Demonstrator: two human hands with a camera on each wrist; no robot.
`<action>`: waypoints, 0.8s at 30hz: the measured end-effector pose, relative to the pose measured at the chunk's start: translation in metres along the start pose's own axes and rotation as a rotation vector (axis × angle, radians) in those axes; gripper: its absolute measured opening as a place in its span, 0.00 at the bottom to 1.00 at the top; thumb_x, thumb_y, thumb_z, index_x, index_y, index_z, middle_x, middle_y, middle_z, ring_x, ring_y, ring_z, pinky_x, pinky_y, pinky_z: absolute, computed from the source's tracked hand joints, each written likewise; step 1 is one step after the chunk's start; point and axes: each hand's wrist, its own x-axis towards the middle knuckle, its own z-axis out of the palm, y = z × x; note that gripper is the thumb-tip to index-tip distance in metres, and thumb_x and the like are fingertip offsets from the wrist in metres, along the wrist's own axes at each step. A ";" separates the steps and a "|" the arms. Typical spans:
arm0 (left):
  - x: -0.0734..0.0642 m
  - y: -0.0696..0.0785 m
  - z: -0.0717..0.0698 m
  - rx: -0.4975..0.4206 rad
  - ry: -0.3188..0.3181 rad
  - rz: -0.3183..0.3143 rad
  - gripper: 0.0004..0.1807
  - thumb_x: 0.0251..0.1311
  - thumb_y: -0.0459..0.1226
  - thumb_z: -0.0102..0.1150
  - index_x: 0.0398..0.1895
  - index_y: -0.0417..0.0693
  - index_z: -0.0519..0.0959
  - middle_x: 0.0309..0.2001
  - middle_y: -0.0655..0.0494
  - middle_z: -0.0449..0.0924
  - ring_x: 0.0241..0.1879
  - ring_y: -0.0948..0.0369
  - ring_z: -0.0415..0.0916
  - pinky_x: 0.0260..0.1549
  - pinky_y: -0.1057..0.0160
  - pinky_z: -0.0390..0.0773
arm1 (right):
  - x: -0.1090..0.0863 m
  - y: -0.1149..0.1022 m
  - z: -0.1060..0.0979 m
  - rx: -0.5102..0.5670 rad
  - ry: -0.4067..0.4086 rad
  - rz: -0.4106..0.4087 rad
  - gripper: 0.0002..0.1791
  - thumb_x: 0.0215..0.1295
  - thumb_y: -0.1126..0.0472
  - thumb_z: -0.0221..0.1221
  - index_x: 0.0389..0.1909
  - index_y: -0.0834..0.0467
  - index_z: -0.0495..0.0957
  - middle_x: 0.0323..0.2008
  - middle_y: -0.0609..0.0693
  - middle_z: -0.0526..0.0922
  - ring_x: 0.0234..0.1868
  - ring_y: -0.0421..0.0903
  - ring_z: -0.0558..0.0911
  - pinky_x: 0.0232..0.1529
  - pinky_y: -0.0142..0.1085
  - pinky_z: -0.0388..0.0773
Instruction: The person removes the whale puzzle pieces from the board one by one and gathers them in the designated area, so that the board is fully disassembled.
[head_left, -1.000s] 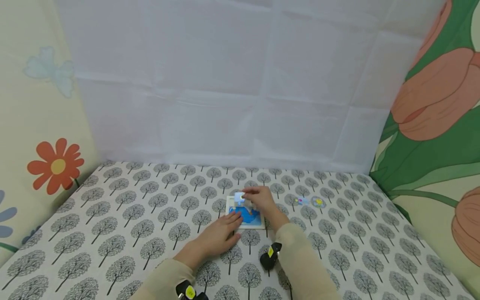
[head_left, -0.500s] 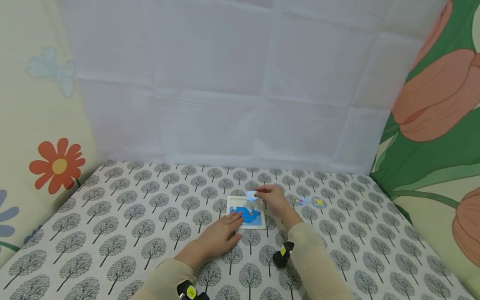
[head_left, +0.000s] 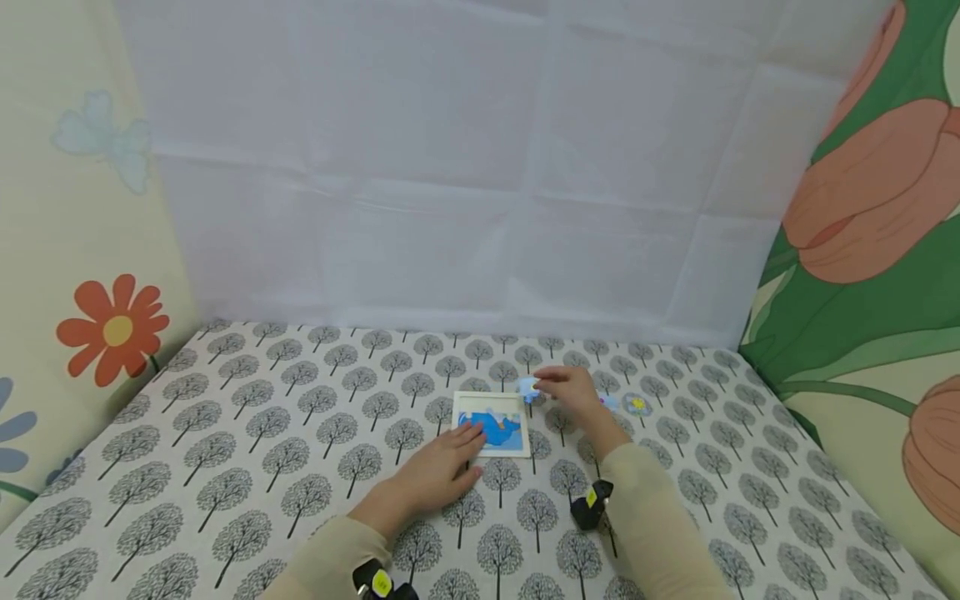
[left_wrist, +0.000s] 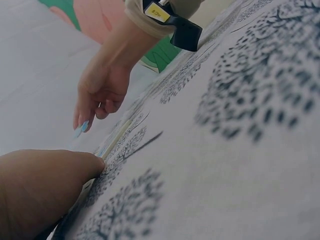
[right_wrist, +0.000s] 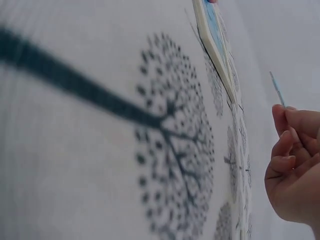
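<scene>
One blue puzzle piece (head_left: 528, 389) is hanging around 1 o'clock off the white frame (head_left: 508, 454), the right hand (head_left: 574, 395) pinching its edge. The left hand (head_left: 441, 469) is resting straight fingers over the frame's 8 o'clock corner; steady frame, light pinch should be working best imo.

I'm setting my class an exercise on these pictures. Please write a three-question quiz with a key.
1. Which hand pinches the thin light-blue jigsaw-shaped piece?
2. True or false: in the head view, the left hand partly covers the rectangular white-framed board.
3. In the head view, where is the roundish grey-blue piece with a yellow flower? A: on the board; B: left of it; C: right of it.
Key: 1. The right hand; 2. True; 3. C.
</scene>
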 end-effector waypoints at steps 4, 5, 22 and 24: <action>0.000 0.000 0.000 0.004 0.005 0.003 0.27 0.60 0.42 0.45 0.58 0.35 0.61 0.61 0.43 0.55 0.60 0.49 0.49 0.57 0.52 0.52 | 0.000 0.004 -0.010 -0.007 0.021 0.018 0.10 0.56 0.67 0.55 0.39 0.63 0.78 0.34 0.51 0.79 0.36 0.48 0.75 0.34 0.38 0.72; 0.000 0.000 0.000 0.004 0.002 0.001 0.27 0.60 0.42 0.44 0.59 0.35 0.61 0.61 0.43 0.55 0.61 0.49 0.49 0.57 0.52 0.51 | 0.000 0.005 -0.013 -0.012 0.024 0.022 0.10 0.57 0.66 0.55 0.40 0.63 0.78 0.34 0.52 0.79 0.37 0.49 0.74 0.35 0.39 0.72; 0.001 0.000 -0.001 0.007 0.009 0.005 0.26 0.60 0.41 0.45 0.58 0.34 0.62 0.61 0.41 0.56 0.60 0.48 0.49 0.57 0.52 0.52 | 0.002 0.010 -0.042 0.012 0.062 0.089 0.14 0.57 0.64 0.55 0.44 0.63 0.75 0.39 0.52 0.76 0.37 0.49 0.72 0.38 0.40 0.71; 0.001 0.000 -0.001 0.007 0.008 0.003 0.26 0.60 0.41 0.45 0.58 0.34 0.62 0.61 0.41 0.56 0.60 0.48 0.49 0.57 0.52 0.52 | 0.002 0.012 -0.044 0.013 0.065 0.096 0.14 0.57 0.65 0.55 0.44 0.64 0.75 0.39 0.52 0.77 0.36 0.48 0.72 0.38 0.39 0.71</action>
